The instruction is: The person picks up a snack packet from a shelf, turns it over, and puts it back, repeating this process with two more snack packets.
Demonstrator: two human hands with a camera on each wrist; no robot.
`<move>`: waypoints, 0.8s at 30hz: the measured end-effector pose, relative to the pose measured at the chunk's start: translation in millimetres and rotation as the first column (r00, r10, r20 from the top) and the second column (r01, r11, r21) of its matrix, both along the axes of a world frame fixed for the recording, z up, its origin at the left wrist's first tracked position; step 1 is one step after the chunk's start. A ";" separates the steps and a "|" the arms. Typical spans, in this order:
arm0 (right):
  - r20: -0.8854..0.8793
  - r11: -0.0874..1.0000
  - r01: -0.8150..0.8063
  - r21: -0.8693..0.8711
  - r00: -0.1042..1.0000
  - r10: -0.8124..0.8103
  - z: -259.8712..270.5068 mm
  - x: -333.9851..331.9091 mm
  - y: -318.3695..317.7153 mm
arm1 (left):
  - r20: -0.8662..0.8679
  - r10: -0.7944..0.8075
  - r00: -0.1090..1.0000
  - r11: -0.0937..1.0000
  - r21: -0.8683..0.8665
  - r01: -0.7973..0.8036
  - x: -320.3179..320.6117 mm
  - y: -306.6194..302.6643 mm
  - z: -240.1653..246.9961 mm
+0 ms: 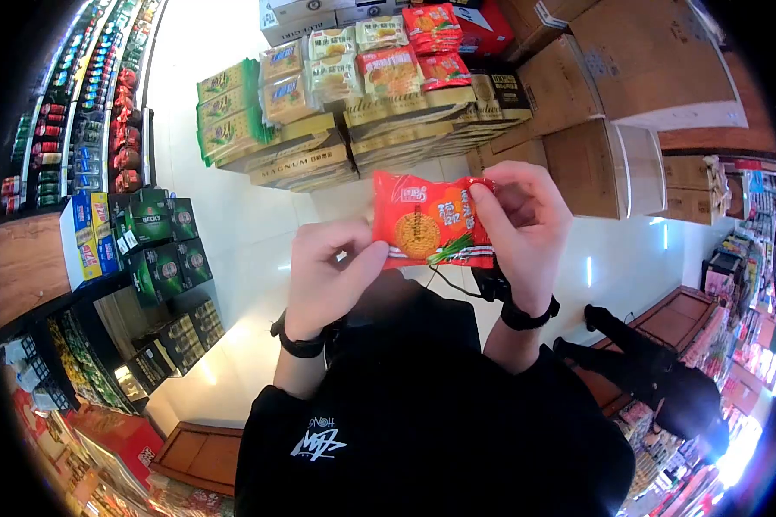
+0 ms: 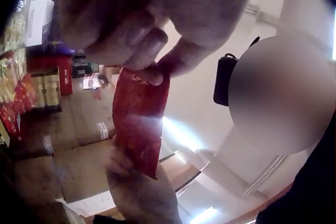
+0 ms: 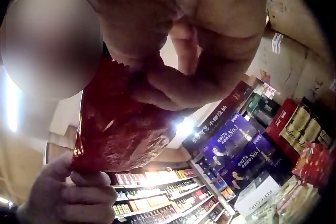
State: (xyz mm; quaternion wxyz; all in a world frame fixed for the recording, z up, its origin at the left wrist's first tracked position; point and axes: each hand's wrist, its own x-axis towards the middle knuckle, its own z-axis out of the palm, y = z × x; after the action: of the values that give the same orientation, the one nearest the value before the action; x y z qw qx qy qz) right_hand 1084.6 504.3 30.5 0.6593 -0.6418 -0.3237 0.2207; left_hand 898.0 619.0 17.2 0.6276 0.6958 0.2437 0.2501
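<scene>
Between both hands, in front of the chest, is a red packet of biscuits (image 1: 418, 234) printed with a round cracker and green spring onions. My left hand (image 1: 329, 274) pinches its left end between thumb and fingers. The right hand (image 1: 528, 231) grips the opposite end, thumb across the printed front near the upper corner. From the left wrist, the packet (image 2: 139, 116) appears side-on as a narrow red strip below the fingers. The right wrist view shows its crinkled, shiny red wrapper (image 3: 126, 124), with the left hand (image 3: 73, 198) at the lower corner.
Ahead, red, white and green snack packs (image 1: 332, 65) lie on gold-and-black cartons (image 1: 306, 159). Brown cardboard boxes (image 1: 578, 95) are stacked at the right. Green beer cases (image 1: 159, 237) and drink shelves (image 1: 86, 95) stand left. A person in black (image 1: 664, 379) is at the lower right.
</scene>
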 end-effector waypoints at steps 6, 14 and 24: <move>0.030 0.995 0.096 -0.008 0.995 -0.095 -16.5 60.0 55.1 | -0.089 0.048 0.995 0.998 -0.033 -0.051 73.5 47.0 -5.9; 0.187 0.984 0.127 -0.124 0.977 -0.103 -46.3 124.5 106.5 | -0.142 0.081 0.987 0.954 -0.275 -0.118 141.1 77.0 -55.1; 0.203 0.963 0.022 -0.269 0.979 0.034 -129.8 208.3 152.8 | -0.055 0.077 0.996 0.701 -0.708 -0.093 205.0 86.5 -104.8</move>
State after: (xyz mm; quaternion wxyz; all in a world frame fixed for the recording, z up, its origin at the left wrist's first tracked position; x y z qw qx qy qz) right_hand 1292.9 657.1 -99.3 0.5281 -0.7438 -0.3591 0.1971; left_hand 1103.0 705.5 -87.6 0.8320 0.3918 0.3594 0.1586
